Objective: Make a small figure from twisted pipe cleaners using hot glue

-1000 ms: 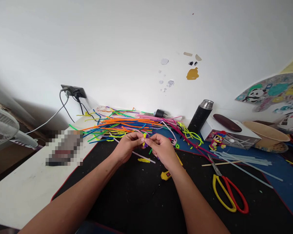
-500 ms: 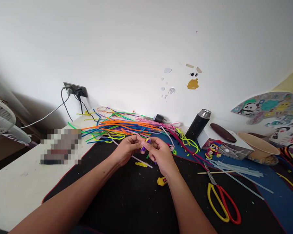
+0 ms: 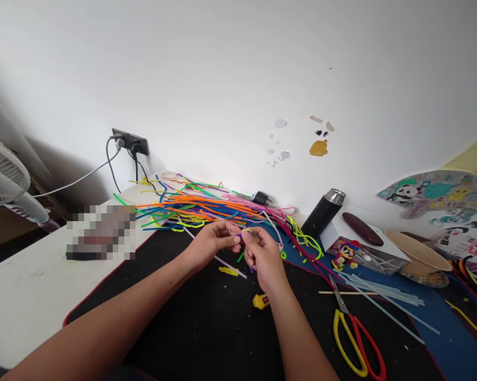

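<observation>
My left hand (image 3: 211,246) and my right hand (image 3: 265,259) meet above the black mat (image 3: 198,317), fingertips almost touching. Between them, both pinch a small purple and yellow pipe cleaner piece (image 3: 245,232); fingers cover most of it, so its shape is unclear. A purple tip shows below my right fingers. On the mat under my hands lie a short fuzzy yellow piece (image 3: 227,271) and a pale lilac pipe cleaner (image 3: 232,267). Close to my right wrist is a yellow-handled tool (image 3: 260,301), partly covered by the arm.
Behind my hands spreads a pile of coloured pipe cleaners (image 3: 198,203). To the right are scissors (image 3: 347,323), translucent sticks (image 3: 385,291), a small figure (image 3: 346,255), a black thermos (image 3: 321,214) and a white box (image 3: 393,251). A fan (image 3: 3,169) stands left.
The view has shifted slightly. My fingers have moved on the purple and yellow piece, and less of its purple part shows between them. Both hands still hold it.
</observation>
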